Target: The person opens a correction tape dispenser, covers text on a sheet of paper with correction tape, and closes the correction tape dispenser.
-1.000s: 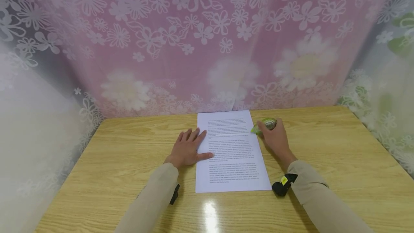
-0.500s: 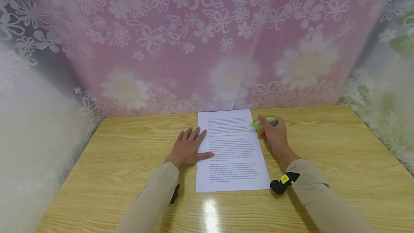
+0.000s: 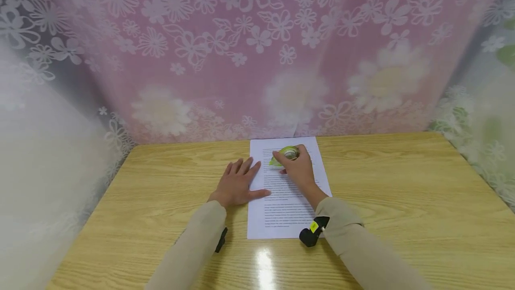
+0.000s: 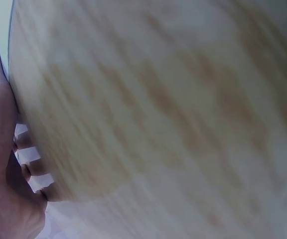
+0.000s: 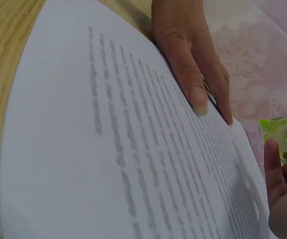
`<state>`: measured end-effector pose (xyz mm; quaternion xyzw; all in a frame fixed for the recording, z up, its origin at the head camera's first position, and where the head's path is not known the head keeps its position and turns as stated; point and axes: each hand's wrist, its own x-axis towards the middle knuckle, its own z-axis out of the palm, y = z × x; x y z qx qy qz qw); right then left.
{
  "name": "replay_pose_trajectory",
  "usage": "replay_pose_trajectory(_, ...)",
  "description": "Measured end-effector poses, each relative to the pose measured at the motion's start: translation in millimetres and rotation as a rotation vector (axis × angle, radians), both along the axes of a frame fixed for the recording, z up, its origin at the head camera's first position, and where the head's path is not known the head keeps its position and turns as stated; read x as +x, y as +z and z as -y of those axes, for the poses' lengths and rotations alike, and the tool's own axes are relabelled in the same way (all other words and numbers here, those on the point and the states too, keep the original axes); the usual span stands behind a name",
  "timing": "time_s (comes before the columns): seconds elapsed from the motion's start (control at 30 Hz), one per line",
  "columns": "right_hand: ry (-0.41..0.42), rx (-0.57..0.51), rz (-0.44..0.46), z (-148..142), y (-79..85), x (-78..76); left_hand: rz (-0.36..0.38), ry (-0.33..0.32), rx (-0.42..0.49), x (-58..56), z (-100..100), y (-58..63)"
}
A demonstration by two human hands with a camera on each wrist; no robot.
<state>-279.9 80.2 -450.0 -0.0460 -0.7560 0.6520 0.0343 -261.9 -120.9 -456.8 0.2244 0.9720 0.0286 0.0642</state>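
Observation:
A white sheet of printed paper (image 3: 256,223) lies on the wooden table. My left hand (image 3: 235,186) rests with its fingers spread across the sheet's left edge, thumb on the print and the other fingers mostly on the wood. Between thumb and fingers my right hand (image 3: 301,170) grips a translucent green correction tape dispenser (image 3: 289,152) over the upper lines of text, its pointed tip aimed left. In the right wrist view the dispenser (image 5: 285,135) shows its round inner reel. The left wrist view holds mostly blurred wood grain, with the left hand (image 4: 1,164) at the side.
The wooden table (image 3: 402,200) extends to both sides of the sheet. A pink curtain (image 3: 241,80) with white flowers hangs along its back edge, and paler floral cloth (image 3: 483,138) flanks it. Black wrist cameras, one of them (image 3: 310,236) over the sheet's lower right, sit at the sleeves.
My right hand has carried the correction tape dispenser leftward from the sheet's right edge to over the text near the left hand. The left hand stays in place on the paper.

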Motion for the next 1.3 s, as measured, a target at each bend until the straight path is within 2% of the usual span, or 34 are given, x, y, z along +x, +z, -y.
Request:
replay_pose_trajectory(0.17, 0.004, 0.056, -0.001, 16.6, -5.8, 0.7, -0.003, -0.001, -0.004, -2.3, -3.1, -3.1)
replay_pose_trajectory(0.4, -0.004, 0.143, 0.012, 18.0, -13.9, -0.3, -0.004, 0.002, -0.011, -4.4, -4.5, -5.0)
replay_pose_trajectory(0.77, 0.031, 0.165, -0.008, 18.5, -19.7, -0.5, -0.010, 0.009, -0.043, -3.6, -3.0, -6.9)
replay_pose_trajectory(1.3, 0.023, 0.226, -0.028, 26.8, -20.7, -1.6, -0.010, 0.020, -0.073, -0.8, -1.2, -0.6)
